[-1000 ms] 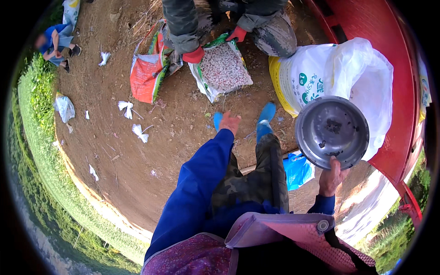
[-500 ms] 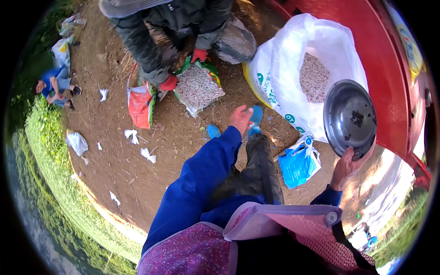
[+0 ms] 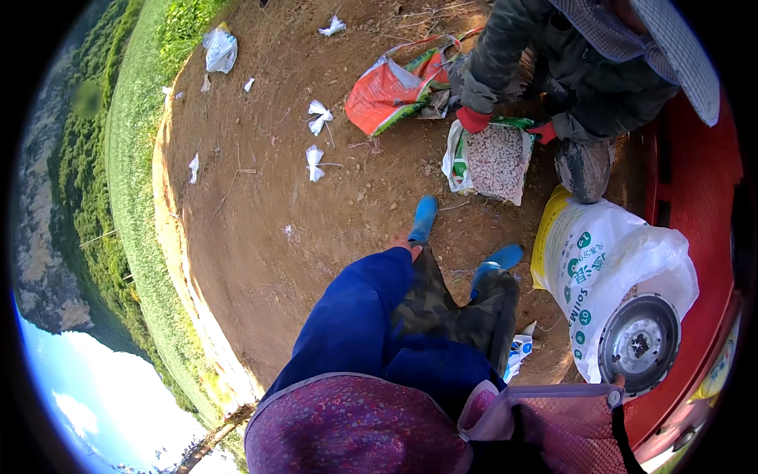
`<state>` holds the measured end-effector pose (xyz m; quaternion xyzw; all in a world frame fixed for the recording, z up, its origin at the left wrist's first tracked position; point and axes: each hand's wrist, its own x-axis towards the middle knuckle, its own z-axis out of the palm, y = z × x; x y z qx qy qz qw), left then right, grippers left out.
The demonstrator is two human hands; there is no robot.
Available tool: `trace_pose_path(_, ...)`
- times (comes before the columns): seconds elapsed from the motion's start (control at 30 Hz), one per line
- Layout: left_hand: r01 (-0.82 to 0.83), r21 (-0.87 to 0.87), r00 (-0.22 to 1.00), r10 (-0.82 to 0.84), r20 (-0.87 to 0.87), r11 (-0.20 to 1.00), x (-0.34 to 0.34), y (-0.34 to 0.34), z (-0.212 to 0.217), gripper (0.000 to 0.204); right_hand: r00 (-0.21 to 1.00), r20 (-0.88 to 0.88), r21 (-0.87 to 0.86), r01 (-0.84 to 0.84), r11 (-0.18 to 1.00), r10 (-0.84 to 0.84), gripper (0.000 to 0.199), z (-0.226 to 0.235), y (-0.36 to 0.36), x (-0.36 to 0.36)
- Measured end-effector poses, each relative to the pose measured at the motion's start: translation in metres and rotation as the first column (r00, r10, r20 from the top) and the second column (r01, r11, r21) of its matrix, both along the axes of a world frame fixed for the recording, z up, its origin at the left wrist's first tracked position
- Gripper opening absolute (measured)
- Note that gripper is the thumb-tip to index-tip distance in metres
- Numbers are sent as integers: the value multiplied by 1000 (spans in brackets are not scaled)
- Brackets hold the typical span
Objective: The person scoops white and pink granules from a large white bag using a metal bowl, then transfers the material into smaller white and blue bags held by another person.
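Note:
A dark round metal basin (image 3: pixel 639 344) tilts over the mouth of a big white sack (image 3: pixel 604 272) at the right, with dark residue in its bottom. My right hand (image 3: pixel 618 381) grips the basin's near rim; only a bit of finger shows past my pink cloth. My left hand (image 3: pixel 407 244) hangs low by my left knee, near a blue shoe cover (image 3: pixel 424 219). The blue sleeve (image 3: pixel 339 296) covers most of it, so its fingers cannot be made out. Pale granules show in a narrow gap behind the basin.
Across from me, a crouching person in red gloves (image 3: pixel 474 120) holds the edges of a bag of pale granules (image 3: pixel 497 162). An orange-red bag (image 3: pixel 387 95) lies beside it. White scraps (image 3: pixel 314 163) dot the dirt. Red metal machinery (image 3: pixel 699 182) stands along the right.
My view has swung to the right, so the scene sits differently. The basin is now at the white sack's near side, covering its mouth. My left hand has drawn back toward my knee.

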<state>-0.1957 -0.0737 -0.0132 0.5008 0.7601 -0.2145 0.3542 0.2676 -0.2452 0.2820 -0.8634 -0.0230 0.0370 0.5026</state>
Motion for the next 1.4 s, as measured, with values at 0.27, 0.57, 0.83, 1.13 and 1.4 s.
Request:
trace_pose_path(0.27, 425, -495, 901, -303, 310, 758, -98, 62, -8, 67, 974, -224, 74, 46, 996, -28, 61, 15, 65, -107)
trace_pose_path(0.57, 60, -617, 910, 212, 357, 784, -122, 123, 9, 29, 938, -23, 184, 345, 920, -347, 62, 43, 35, -208)
trace_pose_path(0.83, 100, -786, 987, -162, 0, 610, -240, 109, 32, 32, 626, -112, -106, 765, 636, -772, 68, -43, -201, -388)
trace_pose_path(1.13, 124, -681, 958, -267, -108, 722, -260, 109, 34, 38, 82, -389, -288, 935, 206, -918, 72, -83, -278, -595)
trace_pose_path(1.4, 359, -213, 894, -270, 357, 909, -95, 24, -27, 34, 55, -385, -96, 990, 99, -921, 74, -137, -367, -680)
